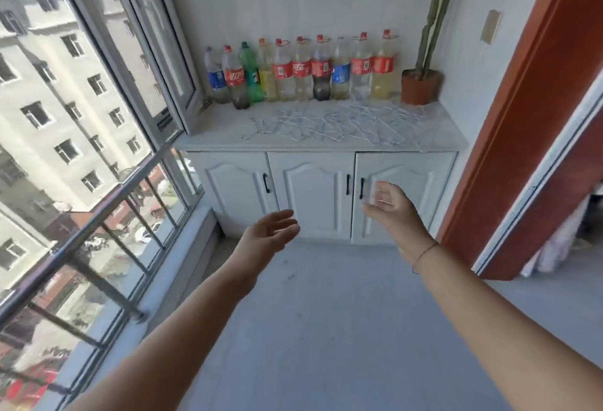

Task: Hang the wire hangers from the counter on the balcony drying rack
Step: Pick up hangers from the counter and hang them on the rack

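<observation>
Fingers (pixel 286 224) of the left hand (pixel 267 234) are held loose and a little apart, with the palm turned inward. Nothing is held in them. The right hand (pixel 390 206) is kept loose too, its fingers softly bent and a bit blurred, and nothing is pinched there either. Both hands are stretched out in front, well apart from the counter (pixel 222 131). From this it is judged that a reach is being made and no hanger has been picked up yet.

The wire hangers (pixel 329 125) are spread flat in a messy pile on the counter, with many laid across each other. They are placed near the front edge, so they can be taken easily. Because they are crossed, one may well get caught on another when it is lifted.

Behind the pile, a row of bottles (pixel 303 71) is stood along the wall, out of the way. A plant pot (pixel 421 87) is set at the right end. White cupboard doors (pixel 313 195) are shut below. The drying rack is not seen.
</observation>
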`<state>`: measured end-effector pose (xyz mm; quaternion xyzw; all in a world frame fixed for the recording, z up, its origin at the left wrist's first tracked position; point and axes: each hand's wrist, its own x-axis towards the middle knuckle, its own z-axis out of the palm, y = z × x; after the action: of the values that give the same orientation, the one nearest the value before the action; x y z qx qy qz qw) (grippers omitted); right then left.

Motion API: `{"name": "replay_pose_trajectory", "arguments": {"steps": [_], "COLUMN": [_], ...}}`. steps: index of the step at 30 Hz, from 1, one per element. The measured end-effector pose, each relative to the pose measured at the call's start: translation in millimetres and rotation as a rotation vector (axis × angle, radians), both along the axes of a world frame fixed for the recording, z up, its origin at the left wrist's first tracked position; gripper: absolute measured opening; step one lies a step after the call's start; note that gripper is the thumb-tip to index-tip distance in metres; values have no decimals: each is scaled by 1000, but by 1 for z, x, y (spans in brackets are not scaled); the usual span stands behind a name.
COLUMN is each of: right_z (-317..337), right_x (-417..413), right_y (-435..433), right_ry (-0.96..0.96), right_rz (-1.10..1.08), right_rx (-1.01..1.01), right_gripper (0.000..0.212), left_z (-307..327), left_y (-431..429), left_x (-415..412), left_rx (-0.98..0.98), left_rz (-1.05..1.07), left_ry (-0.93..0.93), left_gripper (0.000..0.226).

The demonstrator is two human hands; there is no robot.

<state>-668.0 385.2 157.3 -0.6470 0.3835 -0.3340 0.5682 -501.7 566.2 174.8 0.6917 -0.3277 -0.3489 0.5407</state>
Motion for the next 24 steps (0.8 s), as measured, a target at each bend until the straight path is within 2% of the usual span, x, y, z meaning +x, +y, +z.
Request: {"name": "replay_pose_trajectory", "arguments": {"steps": [6,16,24], "right_z": [-11,-23,-52], "right_x": [23,77,114], "right_y": [-123,-359,-482], "right_ry": [-13,53,71], "right_rz": [-90,-53,-74], "right_rx": [17,32,142], "right_gripper": [41,31,25], "left_z": [-14,-31,-52], "left_y": [-132,-366,-505], "left_x": [38,87,126], "left_rx": [-16,-54,5], "left_rz": [-51,-15,-49], "left_ry": [48,99,114], "left_gripper": [30,29,26]}}
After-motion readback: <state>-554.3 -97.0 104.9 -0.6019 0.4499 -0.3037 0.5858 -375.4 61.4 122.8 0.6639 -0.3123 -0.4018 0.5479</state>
